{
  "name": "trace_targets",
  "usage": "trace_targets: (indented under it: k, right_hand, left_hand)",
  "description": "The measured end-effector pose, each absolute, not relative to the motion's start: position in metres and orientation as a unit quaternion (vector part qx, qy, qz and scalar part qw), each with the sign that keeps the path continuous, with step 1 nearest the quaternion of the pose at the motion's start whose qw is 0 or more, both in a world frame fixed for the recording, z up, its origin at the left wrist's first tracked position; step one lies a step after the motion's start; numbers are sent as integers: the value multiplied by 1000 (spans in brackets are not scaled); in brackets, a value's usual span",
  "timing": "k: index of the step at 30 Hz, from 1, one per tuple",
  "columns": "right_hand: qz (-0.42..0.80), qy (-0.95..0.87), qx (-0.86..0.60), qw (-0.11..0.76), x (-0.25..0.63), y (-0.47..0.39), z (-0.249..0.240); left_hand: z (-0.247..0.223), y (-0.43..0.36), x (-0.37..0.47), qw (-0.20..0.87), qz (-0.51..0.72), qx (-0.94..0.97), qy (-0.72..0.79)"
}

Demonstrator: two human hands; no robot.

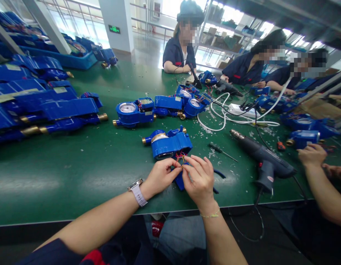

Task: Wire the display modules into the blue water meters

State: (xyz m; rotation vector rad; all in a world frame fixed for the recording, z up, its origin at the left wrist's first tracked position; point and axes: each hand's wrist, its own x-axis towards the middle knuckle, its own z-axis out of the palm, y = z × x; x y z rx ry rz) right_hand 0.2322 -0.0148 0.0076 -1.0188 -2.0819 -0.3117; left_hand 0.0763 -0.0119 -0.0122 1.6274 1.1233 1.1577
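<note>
A blue meter with brass ends lies on the green table, thin coloured wires coming out of its near side. My left hand, with a watch at the wrist, pinches the wires between thumb and index finger. Touching it from the right, my right hand also has thumb and fingertips closed on the wires. Under my hands is a blue part, partly hidden. Dark blue tool handles stick out to the right of my right hand.
A heat gun and a screwdriver lie on the right of the green table. Blue meters stand behind and are piled at the left. White cable loops behind. Other people sit across and at the right.
</note>
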Motion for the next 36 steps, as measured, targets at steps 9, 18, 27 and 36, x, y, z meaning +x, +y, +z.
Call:
trace_targets:
  k: [9,18,27,36]
  right_hand:
    - [-27,-799,-396,451,235,-16,2]
    - [-16,-817,-369,443,236,-13,-1]
    - [-35,-834,-353,421,234,-11,3]
    - [-17,-836,-342,429,231,-19,-2]
  left_hand:
    - [-10,-12,76,452,451,621,454]
    - [-9,-12,76,460,452,619,448]
    - [-5,-12,74,448,443,633,450]
    - [-4,-8,75,501,471,569,451]
